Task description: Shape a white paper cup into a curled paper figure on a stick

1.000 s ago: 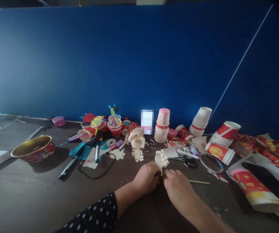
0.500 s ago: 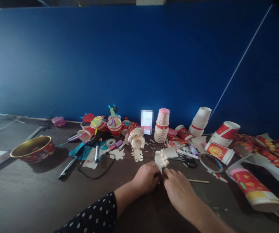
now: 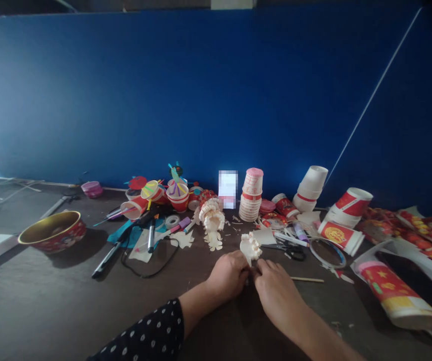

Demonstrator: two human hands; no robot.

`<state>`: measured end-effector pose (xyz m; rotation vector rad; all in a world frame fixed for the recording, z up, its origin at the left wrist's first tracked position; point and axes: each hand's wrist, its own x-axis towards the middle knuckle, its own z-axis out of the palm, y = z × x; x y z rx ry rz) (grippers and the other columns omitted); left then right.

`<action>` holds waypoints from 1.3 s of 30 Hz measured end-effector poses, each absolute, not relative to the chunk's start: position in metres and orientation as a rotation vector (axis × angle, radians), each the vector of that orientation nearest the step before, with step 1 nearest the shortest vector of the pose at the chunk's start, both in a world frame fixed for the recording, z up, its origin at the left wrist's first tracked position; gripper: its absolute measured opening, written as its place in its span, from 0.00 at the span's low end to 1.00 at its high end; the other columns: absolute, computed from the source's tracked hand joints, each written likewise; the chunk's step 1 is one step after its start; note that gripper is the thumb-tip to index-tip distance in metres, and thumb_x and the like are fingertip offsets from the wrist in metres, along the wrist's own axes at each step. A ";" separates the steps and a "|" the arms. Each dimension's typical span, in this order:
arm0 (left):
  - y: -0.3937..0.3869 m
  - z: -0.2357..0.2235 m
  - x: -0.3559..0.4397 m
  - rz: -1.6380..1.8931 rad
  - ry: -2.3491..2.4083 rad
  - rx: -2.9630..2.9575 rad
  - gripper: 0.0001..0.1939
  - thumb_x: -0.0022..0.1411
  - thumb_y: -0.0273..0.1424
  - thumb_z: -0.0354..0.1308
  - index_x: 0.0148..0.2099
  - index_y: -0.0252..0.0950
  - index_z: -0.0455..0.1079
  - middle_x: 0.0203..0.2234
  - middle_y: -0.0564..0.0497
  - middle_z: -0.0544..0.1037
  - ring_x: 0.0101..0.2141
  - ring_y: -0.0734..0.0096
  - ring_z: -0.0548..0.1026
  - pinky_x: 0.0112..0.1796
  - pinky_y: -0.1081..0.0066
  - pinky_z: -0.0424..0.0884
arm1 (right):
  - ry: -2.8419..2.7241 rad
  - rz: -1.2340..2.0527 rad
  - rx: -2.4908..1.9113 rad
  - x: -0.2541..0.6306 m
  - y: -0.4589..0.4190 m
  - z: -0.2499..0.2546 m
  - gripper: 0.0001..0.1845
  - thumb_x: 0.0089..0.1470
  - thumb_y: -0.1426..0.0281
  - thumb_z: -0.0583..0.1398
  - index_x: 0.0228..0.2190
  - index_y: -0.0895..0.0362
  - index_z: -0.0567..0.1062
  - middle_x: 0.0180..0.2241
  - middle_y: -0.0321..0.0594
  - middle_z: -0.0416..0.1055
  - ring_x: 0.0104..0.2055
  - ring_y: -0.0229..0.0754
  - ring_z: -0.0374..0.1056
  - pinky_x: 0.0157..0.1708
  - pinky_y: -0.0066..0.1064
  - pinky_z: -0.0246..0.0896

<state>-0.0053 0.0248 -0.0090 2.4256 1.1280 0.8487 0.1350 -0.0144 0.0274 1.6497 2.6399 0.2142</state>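
I've got the fringed white paper-cup piece (image 3: 249, 247) tilted up, my left hand (image 3: 228, 275) and right hand (image 3: 274, 291) curled nearly closed, pinching its lower edge, apparently to steady it. Black-handled scissors (image 3: 294, 253) lie right of it; a curled paper piece (image 3: 211, 216) stands left.

No legible text anywhere, round gold emblem on the red paper cup (image 3: 335, 234) at right unreadable, gold marks on the near red paper tube (image 3: 389, 291) too small to read, far white card (image 3: 227, 189) blurred out

A white cut paper cup (image 3: 249, 248), its edge frilled with tight curls, stands tilted.
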 end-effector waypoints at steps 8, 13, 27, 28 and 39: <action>0.023 -0.006 -0.003 0.754 1.183 2.449 0.07 0.55 0.23 0.52 0.26 0.34 0.66 0.26 0.49 0.71 0.32 0.69 0.69 0.33 0.74 0.64 | 2.650 0.237 1.606 0.133 -0.023 0.031 0.16 0.52 0.84 0.51 0.33 0.59 0.77 0.31 0.45 0.73 0.35 0.46 0.68 0.36 0.35 0.55; 0.023 -0.006 -0.004 0.736 1.221 2.409 0.06 0.56 0.23 0.53 0.27 0.33 0.67 0.27 0.48 0.72 0.32 0.68 0.69 0.34 0.73 0.64 | 2.641 0.260 1.581 0.133 -0.022 0.029 0.16 0.52 0.83 0.51 0.34 0.59 0.76 0.33 0.45 0.73 0.36 0.45 0.68 0.36 0.35 0.56; 0.026 -0.011 -0.009 0.892 1.019 2.446 0.07 0.53 0.22 0.54 0.24 0.33 0.67 0.25 0.50 0.71 0.30 0.71 0.69 0.30 0.76 0.62 | 2.667 0.261 1.549 0.134 -0.019 0.028 0.15 0.52 0.83 0.52 0.34 0.60 0.77 0.33 0.45 0.73 0.36 0.45 0.68 0.36 0.35 0.56; 0.026 -0.012 -0.009 0.903 1.018 2.441 0.07 0.54 0.22 0.54 0.24 0.33 0.67 0.25 0.50 0.71 0.29 0.71 0.69 0.30 0.76 0.62 | 2.676 0.265 1.553 0.134 -0.018 0.027 0.15 0.52 0.83 0.52 0.34 0.60 0.77 0.33 0.45 0.73 0.36 0.45 0.68 0.37 0.35 0.56; 0.027 -0.011 -0.008 0.908 1.061 2.496 0.09 0.56 0.23 0.52 0.24 0.33 0.66 0.24 0.50 0.71 0.29 0.71 0.68 0.30 0.75 0.62 | 2.653 0.177 1.578 0.134 -0.019 0.031 0.18 0.54 0.82 0.49 0.37 0.61 0.76 0.36 0.47 0.72 0.40 0.47 0.65 0.39 0.37 0.52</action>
